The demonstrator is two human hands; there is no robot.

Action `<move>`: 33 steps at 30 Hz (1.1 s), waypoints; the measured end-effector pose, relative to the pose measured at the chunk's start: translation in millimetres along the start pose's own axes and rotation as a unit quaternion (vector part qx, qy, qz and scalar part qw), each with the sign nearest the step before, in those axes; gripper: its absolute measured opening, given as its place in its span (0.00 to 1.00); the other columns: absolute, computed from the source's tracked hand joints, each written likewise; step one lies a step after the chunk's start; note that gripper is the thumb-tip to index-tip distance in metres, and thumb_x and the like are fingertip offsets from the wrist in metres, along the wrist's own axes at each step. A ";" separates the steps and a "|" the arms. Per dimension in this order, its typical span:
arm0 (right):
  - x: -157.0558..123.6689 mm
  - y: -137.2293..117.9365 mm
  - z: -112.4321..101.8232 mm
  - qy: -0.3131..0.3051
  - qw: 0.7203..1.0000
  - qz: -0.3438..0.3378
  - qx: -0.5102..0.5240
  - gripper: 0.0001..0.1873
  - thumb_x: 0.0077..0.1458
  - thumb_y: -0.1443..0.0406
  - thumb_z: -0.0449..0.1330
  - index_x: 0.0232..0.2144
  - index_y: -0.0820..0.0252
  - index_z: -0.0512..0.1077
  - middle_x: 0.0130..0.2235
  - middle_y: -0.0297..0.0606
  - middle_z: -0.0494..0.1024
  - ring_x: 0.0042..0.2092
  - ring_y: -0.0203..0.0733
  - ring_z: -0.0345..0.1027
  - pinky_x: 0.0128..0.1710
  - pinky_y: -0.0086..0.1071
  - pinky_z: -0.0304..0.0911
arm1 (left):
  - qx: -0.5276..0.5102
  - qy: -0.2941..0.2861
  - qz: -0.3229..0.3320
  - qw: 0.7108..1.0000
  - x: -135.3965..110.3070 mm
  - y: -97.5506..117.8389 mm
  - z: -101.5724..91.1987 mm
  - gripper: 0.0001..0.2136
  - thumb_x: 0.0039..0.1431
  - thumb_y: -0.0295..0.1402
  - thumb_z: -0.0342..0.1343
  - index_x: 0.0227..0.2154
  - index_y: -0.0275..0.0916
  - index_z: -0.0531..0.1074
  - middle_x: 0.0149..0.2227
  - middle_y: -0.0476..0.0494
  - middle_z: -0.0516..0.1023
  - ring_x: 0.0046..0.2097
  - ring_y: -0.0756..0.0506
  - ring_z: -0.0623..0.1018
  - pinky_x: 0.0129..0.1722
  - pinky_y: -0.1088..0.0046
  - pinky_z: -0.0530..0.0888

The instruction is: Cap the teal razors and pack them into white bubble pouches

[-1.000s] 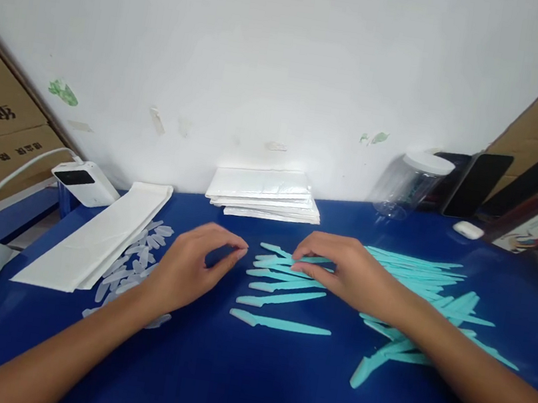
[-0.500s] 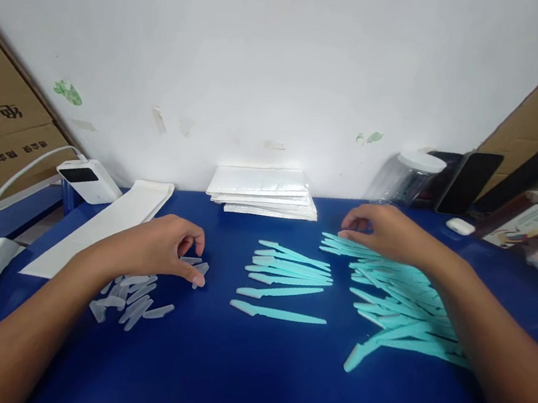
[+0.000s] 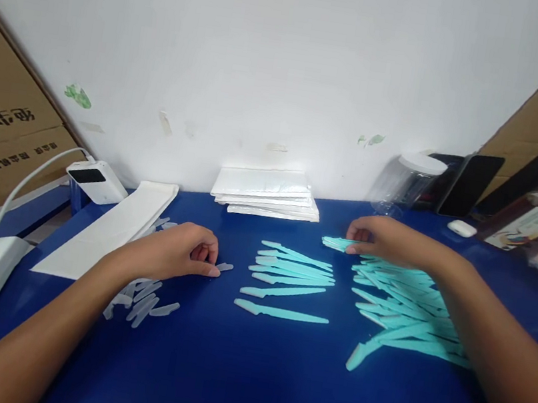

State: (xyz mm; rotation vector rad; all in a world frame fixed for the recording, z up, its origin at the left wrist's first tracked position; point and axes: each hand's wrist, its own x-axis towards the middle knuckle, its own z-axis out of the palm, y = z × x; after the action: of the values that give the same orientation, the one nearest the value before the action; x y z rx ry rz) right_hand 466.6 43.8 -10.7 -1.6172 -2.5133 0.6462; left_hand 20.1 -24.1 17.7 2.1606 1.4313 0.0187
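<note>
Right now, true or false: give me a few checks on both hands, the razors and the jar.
1. The left hand is at a translucent plastic cap. True.
2. The right hand holds a phone. False: it holds a bundle of turquoise eyebrow razors.
3. The clear jar has a white lid. True.
4. The jar stands left of the left hand. False: it stands toward the right, by the wall.
5. The nearest middle razor lies flat. True.

"From the row of razors [image 3: 288,272] on the table [image 3: 223,370], what's at twelve?"
"A stack of packets [image 3: 264,184], before the wall [image 3: 289,63]."
"Two?"
"A phone [image 3: 468,187], just past the jar [image 3: 410,185]."
"Three?"
"The razor pile [image 3: 404,292]. Caps [image 3: 145,310] lie toward eight; a power bank [image 3: 105,187], ten."
</note>
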 end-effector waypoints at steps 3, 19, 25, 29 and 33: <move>1.3 -3.9 0.5 0.007 1.000 -0.010 0.007 0.20 0.60 0.47 0.65 0.36 0.57 0.80 0.38 0.43 0.85 0.38 0.49 0.76 0.36 0.38 0.65 | 0.010 0.001 0.018 1.000 0.3 3.4 3.1 0.19 0.61 0.55 0.63 0.35 0.43 0.79 0.37 0.44 0.80 0.36 0.42 0.76 0.31 0.69 0.68; -8.2 -35.9 -2.8 0.077 0.994 -0.067 0.035 0.24 0.68 0.44 0.60 0.37 0.56 0.79 0.35 0.40 0.85 0.33 0.45 0.75 0.32 0.35 0.63 | 0.055 0.049 0.090 0.993 7.4 13.9 24.6 0.10 0.67 0.40 0.56 0.31 0.42 0.72 0.36 0.45 0.78 0.35 0.44 0.74 0.34 0.68 0.65; -11.4 -57.1 3.4 0.096 0.986 -0.092 0.102 0.24 0.67 0.43 0.61 0.39 0.57 0.79 0.32 0.41 0.85 0.32 0.46 0.78 0.32 0.34 0.66 | -0.027 0.099 0.126 0.987 7.6 16.9 24.9 0.10 0.68 0.41 0.58 0.33 0.42 0.76 0.33 0.46 0.80 0.34 0.45 0.76 0.35 0.69 0.69; -13.9 -79.6 17.8 0.058 0.965 -0.127 0.222 0.23 0.67 0.44 0.63 0.41 0.57 0.81 0.28 0.35 0.80 0.29 0.40 0.74 0.30 0.32 0.67 | -0.131 0.117 0.128 0.976 7.7 22.1 26.9 0.12 0.67 0.45 0.60 0.32 0.43 0.79 0.32 0.46 0.82 0.34 0.44 0.78 0.35 0.70 0.73; -15.0 -96.9 32.2 0.019 0.951 -0.133 0.279 0.23 0.65 0.45 0.65 0.38 0.58 0.81 0.25 0.30 0.73 0.25 0.36 0.66 0.25 0.30 0.60 | -0.213 0.109 0.115 0.964 10.4 25.8 32.4 0.11 0.65 0.45 0.64 0.33 0.43 0.80 0.34 0.44 0.84 0.35 0.44 0.79 0.38 0.68 0.76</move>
State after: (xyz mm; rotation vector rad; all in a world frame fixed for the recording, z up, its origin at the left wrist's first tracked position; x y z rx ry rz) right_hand 381.3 -13.4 0.3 -1.0589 -2.1763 1.1395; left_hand 56.3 -36.4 -1.3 1.9868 1.1477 0.6102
